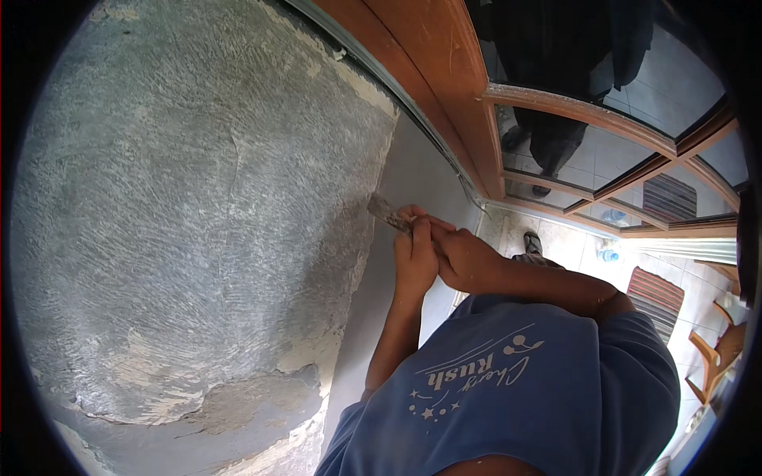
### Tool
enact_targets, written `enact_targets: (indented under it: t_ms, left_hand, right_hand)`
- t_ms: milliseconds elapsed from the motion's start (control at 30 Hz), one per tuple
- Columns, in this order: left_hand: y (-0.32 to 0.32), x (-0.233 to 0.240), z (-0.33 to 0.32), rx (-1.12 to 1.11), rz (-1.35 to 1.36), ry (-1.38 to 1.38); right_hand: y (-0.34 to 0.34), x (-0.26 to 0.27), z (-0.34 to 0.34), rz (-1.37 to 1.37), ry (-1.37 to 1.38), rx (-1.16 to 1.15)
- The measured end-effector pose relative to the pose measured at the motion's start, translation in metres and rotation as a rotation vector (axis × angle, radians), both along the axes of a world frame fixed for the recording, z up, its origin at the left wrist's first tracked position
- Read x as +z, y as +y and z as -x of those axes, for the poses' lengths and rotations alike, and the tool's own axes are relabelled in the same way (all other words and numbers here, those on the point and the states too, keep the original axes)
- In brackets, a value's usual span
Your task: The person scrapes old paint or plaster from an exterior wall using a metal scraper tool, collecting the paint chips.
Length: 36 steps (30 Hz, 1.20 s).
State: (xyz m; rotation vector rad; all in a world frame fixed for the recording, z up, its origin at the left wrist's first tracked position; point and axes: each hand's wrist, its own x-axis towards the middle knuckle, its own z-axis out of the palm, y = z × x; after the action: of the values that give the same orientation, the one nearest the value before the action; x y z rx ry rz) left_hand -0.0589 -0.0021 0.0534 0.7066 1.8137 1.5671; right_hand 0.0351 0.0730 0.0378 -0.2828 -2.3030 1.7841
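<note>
A flat scraper-like hand tool (387, 213), its blade crusted with grey residue, points toward the wall from between my hands. My left hand (415, 259) grips it near the blade, thumb lying along it. Just behind, my right hand (467, 256) closes around the handle end, which the fingers hide. The blade's tip is at the ragged edge where the scratched grey wall surface (238, 226) meets a smooth grey strip of wall (411, 160). Whether the tip touches the wall, I cannot tell.
A wooden-framed glass door or window (583, 101) rises at right, with a cable (428, 128) along its frame. Plaster is broken away low on the wall (238, 401). On the tiled floor are a plastic bottle (607, 254), a striped mat (655, 294) and a wooden chair (717, 360).
</note>
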Motion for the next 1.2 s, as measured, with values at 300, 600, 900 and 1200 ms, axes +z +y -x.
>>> enact_targets:
  t_ms: [300, 600, 900, 1200]
  left_hand:
    - [-0.001, -0.004, -0.001, -0.006, 0.0, -0.027]
    - [-0.003, -0.008, 0.005, -0.025, 0.022, -0.008]
    - [-0.002, -0.004, 0.001, 0.0, 0.014, -0.053]
    - [0.0, -0.002, 0.003, -0.028, -0.001, -0.057]
  right_hand:
    - [-0.003, -0.007, 0.0, -0.013, 0.037, -0.032]
    - [-0.006, -0.007, 0.0, 0.002, 0.052, -0.033]
    - [-0.005, 0.003, -0.004, -0.001, 0.023, -0.057]
    - [-0.007, 0.0, -0.003, -0.005, -0.004, -0.048]
